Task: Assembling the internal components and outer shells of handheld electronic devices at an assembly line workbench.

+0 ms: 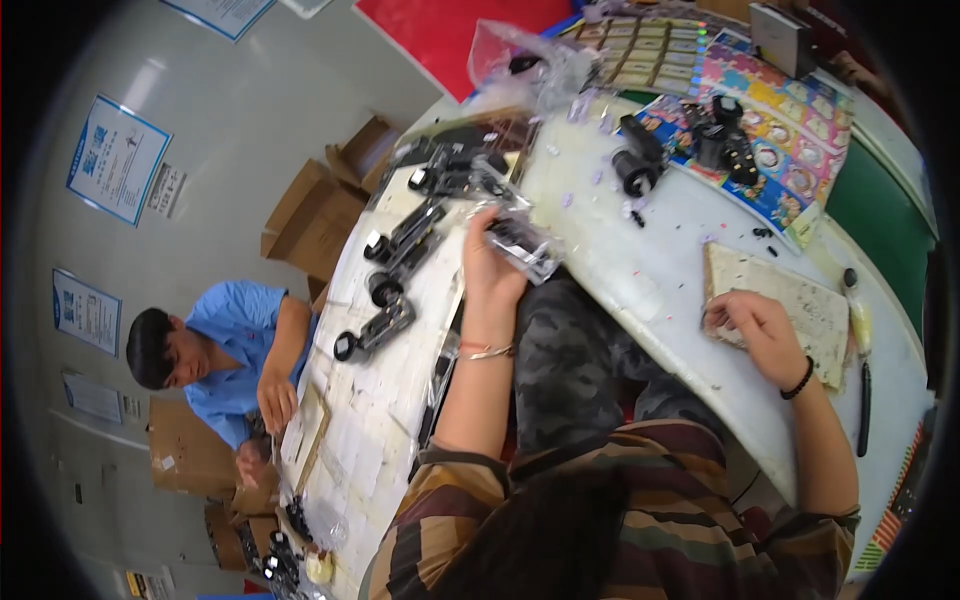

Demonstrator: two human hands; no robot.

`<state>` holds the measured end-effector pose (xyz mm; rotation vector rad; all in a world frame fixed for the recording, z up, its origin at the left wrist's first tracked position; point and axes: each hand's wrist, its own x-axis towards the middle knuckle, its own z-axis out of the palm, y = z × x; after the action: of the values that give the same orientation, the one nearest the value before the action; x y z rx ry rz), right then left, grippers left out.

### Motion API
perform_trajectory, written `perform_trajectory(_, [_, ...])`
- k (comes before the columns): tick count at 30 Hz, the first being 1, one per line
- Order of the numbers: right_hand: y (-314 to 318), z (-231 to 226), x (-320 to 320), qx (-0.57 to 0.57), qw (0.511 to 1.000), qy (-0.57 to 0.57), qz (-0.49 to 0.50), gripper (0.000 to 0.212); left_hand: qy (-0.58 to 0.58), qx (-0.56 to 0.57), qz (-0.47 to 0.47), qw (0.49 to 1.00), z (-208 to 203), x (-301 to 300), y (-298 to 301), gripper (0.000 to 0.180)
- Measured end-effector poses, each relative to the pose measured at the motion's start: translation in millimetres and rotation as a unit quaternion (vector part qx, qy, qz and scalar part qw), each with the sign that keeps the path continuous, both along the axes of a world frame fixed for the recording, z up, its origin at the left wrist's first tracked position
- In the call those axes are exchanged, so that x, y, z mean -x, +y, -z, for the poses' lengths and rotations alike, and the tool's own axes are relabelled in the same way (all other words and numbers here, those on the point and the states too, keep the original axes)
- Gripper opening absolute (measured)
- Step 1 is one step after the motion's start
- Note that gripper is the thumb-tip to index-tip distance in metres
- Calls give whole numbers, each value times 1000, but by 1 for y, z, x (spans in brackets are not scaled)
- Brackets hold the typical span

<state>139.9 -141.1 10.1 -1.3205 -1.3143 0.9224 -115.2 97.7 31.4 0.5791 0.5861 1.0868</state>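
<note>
My left hand [492,270] is closed around a clear plastic bag [545,262] with a black part [515,238] inside; the part's kind is hard to make out. It is held over the gap between two work tables, above my lap. At the right, my right hand [758,335] rests on the edge of a worn whitish board [800,305]. Its fingers are curled together, and what they hold, if anything, is hidden. Beside the board lies a slim tool with a yellowish handle [860,318] and a black rod [863,410].
Black wheeled parts [378,328] lie in a row on the left table [400,385]. More black parts [638,165] sit on the right table near a colourful printed sheet [800,165]. A co-worker in a blue shirt [235,335] works across the left table. Cardboard boxes [315,220] stand behind.
</note>
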Motion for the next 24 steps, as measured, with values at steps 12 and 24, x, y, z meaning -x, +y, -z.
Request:
perform_trajectory(12, [-1,-1,-1,4,1000,-12,-3,26,238,-178,-117,948,50,-101,61,59])
perform_trajectory(24, [1,-7,-6,-32,993,-111,13,16,383,-335,-48,859,0,-81,102,52])
